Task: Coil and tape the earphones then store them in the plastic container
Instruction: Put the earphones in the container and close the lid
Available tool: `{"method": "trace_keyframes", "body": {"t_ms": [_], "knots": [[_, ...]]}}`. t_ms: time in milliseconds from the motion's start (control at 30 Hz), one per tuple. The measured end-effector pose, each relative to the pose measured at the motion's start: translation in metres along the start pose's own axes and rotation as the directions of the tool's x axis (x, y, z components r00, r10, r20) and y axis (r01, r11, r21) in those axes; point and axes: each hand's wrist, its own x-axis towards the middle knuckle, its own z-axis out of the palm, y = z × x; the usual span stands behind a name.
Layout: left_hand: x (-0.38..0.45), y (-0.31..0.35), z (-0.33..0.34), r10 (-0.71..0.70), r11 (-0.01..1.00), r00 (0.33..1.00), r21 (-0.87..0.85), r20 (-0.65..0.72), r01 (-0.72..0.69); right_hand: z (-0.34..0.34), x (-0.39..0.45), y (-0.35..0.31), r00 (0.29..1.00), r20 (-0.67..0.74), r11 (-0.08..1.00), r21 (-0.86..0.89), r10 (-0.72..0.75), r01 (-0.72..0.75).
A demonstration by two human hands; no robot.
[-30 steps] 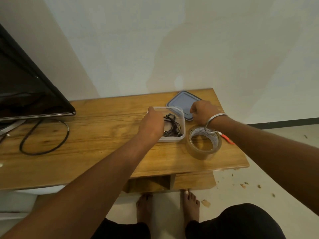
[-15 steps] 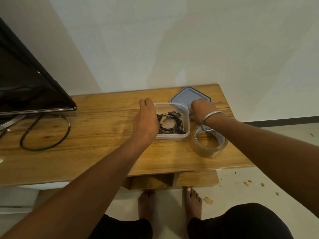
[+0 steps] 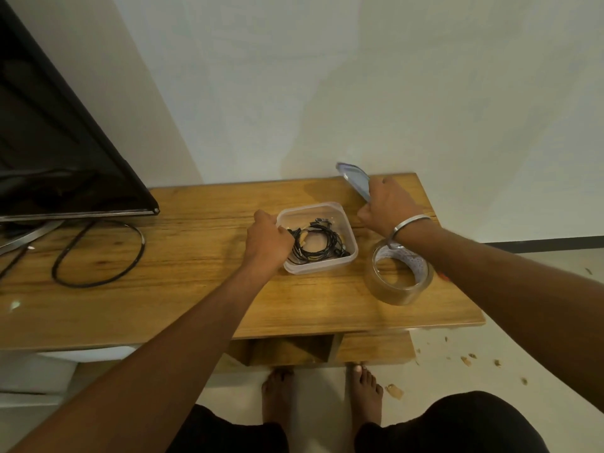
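Wooden table (image 3: 196, 289), earphones (image 3: 315, 243) in plastic container (image 3: 322, 268) gripped by left hand (image 3: 266, 238), right hand (image 3: 387, 206) gripping raised lid (image 3: 354, 179)

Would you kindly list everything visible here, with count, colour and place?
plastic container: one, clear, table middle
earphones: black coils, inside container
lid: one, blue-grey, lifted in right hand
tape roll: one, clear-brown, right of container
table: one, wooden
television: one, black, left
cable: one, black, looped below television
bangle: one, silver, right wrist
left hand: grips container rim
right hand: holds lid
feet: two, bare, floor
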Motion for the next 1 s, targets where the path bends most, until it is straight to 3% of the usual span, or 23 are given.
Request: {"method": "trace_keyframes", "body": {"t_ms": [133,300,533,667,800,900,1000], "knots": [[-0.004,-0.005,-0.007,-0.076,0.994,0.997,-0.083,0.017,0.077,-0.018,-0.008,-0.01,0.994,-0.107,1.0,0.02,-0.005,0.007],[-0.012,-0.009,-0.02,-0.149,0.975,0.988,-0.158,0.05,0.155,-0.031,-0.007,-0.015,0.984,-0.13,0.992,0.055,0.123,-0.117],[-0.015,-0.02,-0.033,-0.17,0.952,0.982,-0.244,0.082,0.185,-0.042,0.003,-0.015,0.919,-0.186,0.878,0.409,0.346,-0.248],[-0.013,-0.024,-0.034,-0.155,0.95,0.984,-0.261,0.087,0.172,-0.035,0.0,-0.021,0.897,-0.09,0.753,0.583,0.433,-0.305],[-0.014,-0.025,-0.033,-0.142,0.951,0.987,-0.264,0.077,0.158,-0.016,-0.017,-0.034,0.897,0.099,0.674,0.626,0.431,-0.393],[-0.014,-0.026,-0.035,-0.142,0.941,0.983,-0.292,0.117,0.171,0.0,-0.028,-0.042,0.895,0.194,0.669,0.606,0.401,-0.431],[-0.015,-0.027,-0.037,-0.133,0.942,0.98,-0.288,0.146,0.171,0.01,-0.037,-0.048,0.902,0.231,0.73,0.53,0.366,-0.432]]}}
